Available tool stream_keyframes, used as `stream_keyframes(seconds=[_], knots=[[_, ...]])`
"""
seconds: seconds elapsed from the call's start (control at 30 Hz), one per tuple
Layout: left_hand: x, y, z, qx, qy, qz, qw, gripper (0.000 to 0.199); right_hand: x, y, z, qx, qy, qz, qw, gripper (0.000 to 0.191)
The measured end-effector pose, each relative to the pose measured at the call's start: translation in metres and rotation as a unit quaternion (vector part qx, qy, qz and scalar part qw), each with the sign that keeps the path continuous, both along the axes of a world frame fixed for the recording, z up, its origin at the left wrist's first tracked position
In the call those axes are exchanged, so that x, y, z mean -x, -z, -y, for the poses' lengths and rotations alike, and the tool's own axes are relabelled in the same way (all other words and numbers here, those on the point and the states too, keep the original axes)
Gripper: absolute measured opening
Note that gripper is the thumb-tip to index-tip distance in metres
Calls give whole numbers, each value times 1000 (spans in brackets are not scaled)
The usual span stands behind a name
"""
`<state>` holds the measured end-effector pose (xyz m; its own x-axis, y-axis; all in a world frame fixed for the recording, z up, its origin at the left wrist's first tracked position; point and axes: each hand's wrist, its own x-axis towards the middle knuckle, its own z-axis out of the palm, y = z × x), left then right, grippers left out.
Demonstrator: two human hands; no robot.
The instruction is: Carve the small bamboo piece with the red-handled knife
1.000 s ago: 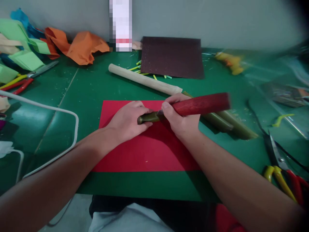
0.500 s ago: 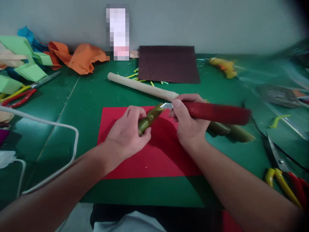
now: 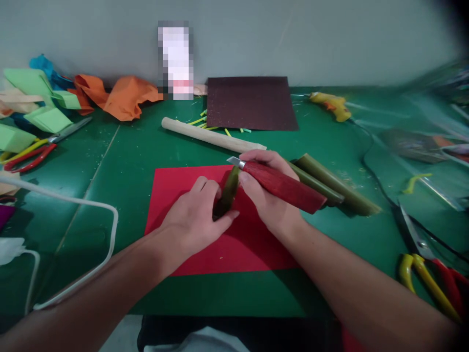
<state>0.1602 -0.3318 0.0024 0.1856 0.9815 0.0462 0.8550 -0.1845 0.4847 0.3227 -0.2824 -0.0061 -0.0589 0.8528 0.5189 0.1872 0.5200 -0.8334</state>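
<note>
A short green stalk piece (image 3: pixel 230 189) is held upright and slightly tilted in my left hand (image 3: pixel 198 208), over a red sheet (image 3: pixel 234 256). My right hand (image 3: pixel 273 195) grips a knife with a red wooden handle (image 3: pixel 284 185); its short metal blade points left, just above the stalk's upper end. The fingers of my right hand come close to the stalk, and I cannot tell if they touch it. Behind my hands a pale round stick (image 3: pixel 212 136) lies on the green table (image 3: pixel 139 144). To the right rest thicker green stalk pieces (image 3: pixel 337 186).
Scissors (image 3: pixel 419 239) lie at the right and another pair (image 3: pixel 47 144) at the left. At the back are a dark sheet (image 3: pixel 251 103), orange paper (image 3: pixel 126 98), a blurred phone-like object (image 3: pixel 178 61) and a yellow glue gun (image 3: pixel 331 105). A white cable (image 3: pixel 115 220) loops at the left.
My right hand has moved left and tilted the knife, whose blade is now above the stalk's end. The stalk in my left hand stands more upright. The camera view has shifted slightly.
</note>
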Motion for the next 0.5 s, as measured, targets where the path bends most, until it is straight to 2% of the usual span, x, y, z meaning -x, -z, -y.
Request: stream_keyframes(seconds=[0.07,0.17,0.3,0.37,0.5], knots=[[4,2,-2,-41,6,3,999,29,1,3,0,-12,13,-2,1000,19],[11,5,-4,-144,7,45,989,23,1,5,2,-32,17,9,999,26],[14,6,-8,-244,79,56,965,52,-4,2,9,-66,-41,79,994,33],[15,5,-9,-273,115,34,954,57,-5,-2,11,-87,-67,128,986,33],[17,4,-9,-339,132,-13,931,57,-6,-12,14,-98,-87,163,978,22]])
